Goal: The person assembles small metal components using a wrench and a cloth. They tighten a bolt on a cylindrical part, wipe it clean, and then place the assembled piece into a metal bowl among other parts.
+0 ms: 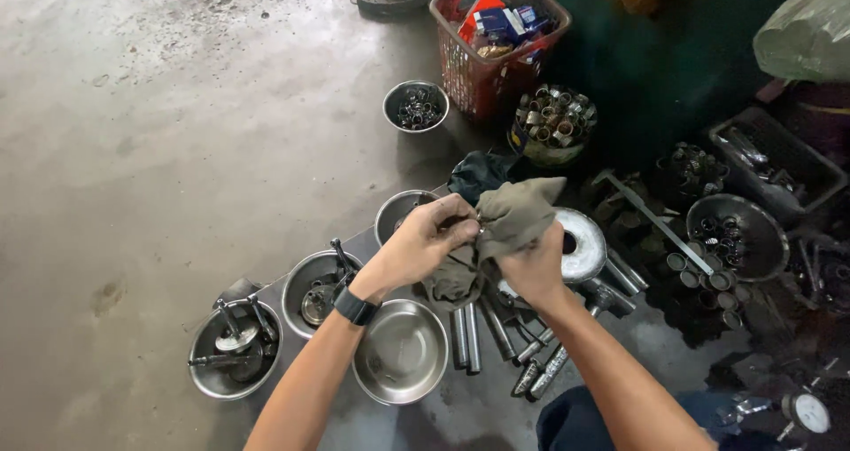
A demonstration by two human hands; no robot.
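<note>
Floor: we look down on a stained grey concrete floor (177, 106) with a flat metal sheet (469, 407) under the hands.
Left hand: our left hand (425, 238), a black watch (356, 307) on its wrist, has its fingers closed on the edge of a crumpled, dirty grey-brown cloth (513, 216).
Right hand: our right hand (536, 269) is wrapped around the same cloth from below; what lies inside the folds we cannot tell.
Cloth: bunched between both hands, rising above the right one.
Below the left hand: an empty round steel bowl (400, 352); further left, two steel bowls with valves (266, 327).
Below the right hand: a row of dull metal rods (496, 336).
Beyond the hands: a red plastic basket of boxes (491, 48).
</note>
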